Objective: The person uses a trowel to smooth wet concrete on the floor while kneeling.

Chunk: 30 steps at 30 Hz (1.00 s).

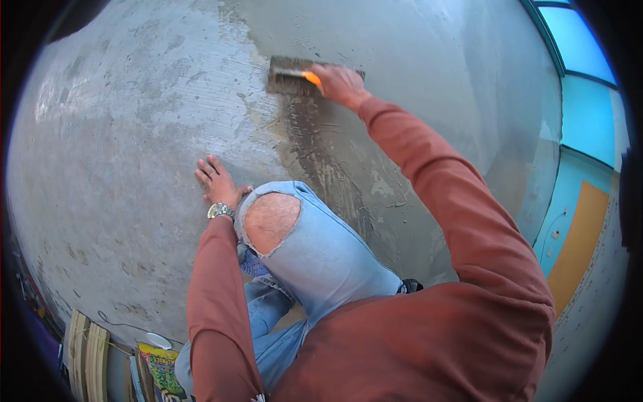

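Observation:
My right hand (339, 84) is wrapped round the orange handle of a plastering trowel (287, 82), a flat rectangular blade smeared with grey mortar. The blade lies against wet grey mortar (395, 40) spread over the floor, and a darker streak runs from it toward my knee. My left hand (222, 185), with a metal watch on its wrist, rests flat on the dry, lighter concrete (134, 127) with fingers spread. It is beside my bent knee, which shows through torn jeans. The rough border between dry concrete and wet mortar passes just left of the trowel.
Wooden boards (87, 355) and a yellow-green printed bag (161, 368) stand at the lower left, close to a thin cable and a small white disc (159, 341). Along the right side are a blue-paned window or door (581, 40) and an orange-brown board (579, 234).

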Available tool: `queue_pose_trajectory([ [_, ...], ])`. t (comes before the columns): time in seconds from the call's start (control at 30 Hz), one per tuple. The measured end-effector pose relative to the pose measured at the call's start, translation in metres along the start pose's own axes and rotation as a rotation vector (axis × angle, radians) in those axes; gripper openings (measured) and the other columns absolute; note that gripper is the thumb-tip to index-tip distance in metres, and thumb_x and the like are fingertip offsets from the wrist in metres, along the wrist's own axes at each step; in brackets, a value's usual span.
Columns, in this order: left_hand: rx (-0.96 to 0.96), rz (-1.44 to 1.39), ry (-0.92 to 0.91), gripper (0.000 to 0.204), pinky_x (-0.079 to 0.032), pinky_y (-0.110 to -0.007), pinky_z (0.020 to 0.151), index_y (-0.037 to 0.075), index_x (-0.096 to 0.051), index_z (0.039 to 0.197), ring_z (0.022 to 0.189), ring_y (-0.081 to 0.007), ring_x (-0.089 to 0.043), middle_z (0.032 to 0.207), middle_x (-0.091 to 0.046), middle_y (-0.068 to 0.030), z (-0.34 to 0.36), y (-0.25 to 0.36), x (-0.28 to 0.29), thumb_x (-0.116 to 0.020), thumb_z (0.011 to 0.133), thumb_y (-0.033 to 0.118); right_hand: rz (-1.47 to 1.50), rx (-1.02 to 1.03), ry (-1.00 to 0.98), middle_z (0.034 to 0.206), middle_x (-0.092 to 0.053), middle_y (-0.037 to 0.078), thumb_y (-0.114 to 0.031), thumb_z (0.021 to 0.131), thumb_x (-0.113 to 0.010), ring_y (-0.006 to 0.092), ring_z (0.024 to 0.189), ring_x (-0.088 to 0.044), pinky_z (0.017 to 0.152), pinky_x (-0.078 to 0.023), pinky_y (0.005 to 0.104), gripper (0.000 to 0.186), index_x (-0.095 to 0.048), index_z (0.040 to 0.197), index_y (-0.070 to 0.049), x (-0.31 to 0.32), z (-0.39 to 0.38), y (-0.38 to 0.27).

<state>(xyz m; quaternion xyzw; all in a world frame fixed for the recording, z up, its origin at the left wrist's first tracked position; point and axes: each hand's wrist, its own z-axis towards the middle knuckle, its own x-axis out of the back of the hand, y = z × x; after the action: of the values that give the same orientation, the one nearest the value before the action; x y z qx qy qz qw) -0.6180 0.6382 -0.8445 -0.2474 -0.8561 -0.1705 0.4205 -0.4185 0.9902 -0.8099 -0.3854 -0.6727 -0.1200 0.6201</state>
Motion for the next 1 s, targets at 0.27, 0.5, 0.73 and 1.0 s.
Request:
queue_pose_trajectory([
  [0.27, -0.029, -0.046, -0.021, 0.151, -0.034, -0.081, 0.113, 0.014, 0.006, 0.173, 0.165, -0.0456, 0.007, 0.18, 0.011, -0.0203, 0.006, 0.009, 0.005, -0.102, 0.068, 0.031, 0.044, -0.214, 0.169, 0.107, -0.077, 0.023, -0.038, 0.101, -0.067, 0.0444, 0.1, -0.074, 0.082, -0.058, 0.0532, 0.038, -0.065, 0.125, -0.009, 0.024, 0.103, 0.019],
  [0.5, 0.058, 0.004, -0.045, 0.151, -0.034, -0.083, 0.112, 0.013, 0.005, 0.173, 0.165, -0.0455, 0.006, 0.18, 0.01, -0.0205, 0.007, 0.0, 0.0, -0.102, 0.068, 0.031, 0.121, -0.206, 0.061, 0.111, -0.074, 0.03, -0.05, 0.101, -0.064, 0.0499, 0.106, -0.071, 0.09, -0.056, 0.0561, 0.051, -0.066, 0.129, -0.007, -0.018, 0.04, 0.009],
  [0.73, -0.058, 0.012, -0.046, 0.151, -0.037, -0.08, 0.113, 0.013, 0.004, 0.173, 0.165, -0.0457, 0.004, 0.18, 0.009, -0.0213, 0.015, 0.028, 0.01, -0.102, 0.067, 0.034, 0.098, -0.168, -0.146, 0.117, -0.078, 0.017, -0.051, 0.101, -0.068, 0.0353, 0.105, -0.075, 0.088, -0.058, 0.0533, 0.065, -0.057, 0.153, -0.013, 0.026, 0.22, 0.072],
  [1.0, -0.039, -0.001, -0.005, 0.151, -0.037, -0.078, 0.114, 0.014, 0.005, 0.172, 0.165, -0.0456, 0.002, 0.18, 0.007, -0.0207, 0.006, -0.002, -0.004, -0.102, 0.067, 0.035, 0.059, 0.391, -0.3, 0.133, -0.071, 0.021, -0.056, 0.09, -0.078, 0.0376, 0.125, -0.066, 0.107, -0.052, 0.0463, 0.07, -0.068, 0.139, -0.008, -0.025, 0.119, 0.046],
])
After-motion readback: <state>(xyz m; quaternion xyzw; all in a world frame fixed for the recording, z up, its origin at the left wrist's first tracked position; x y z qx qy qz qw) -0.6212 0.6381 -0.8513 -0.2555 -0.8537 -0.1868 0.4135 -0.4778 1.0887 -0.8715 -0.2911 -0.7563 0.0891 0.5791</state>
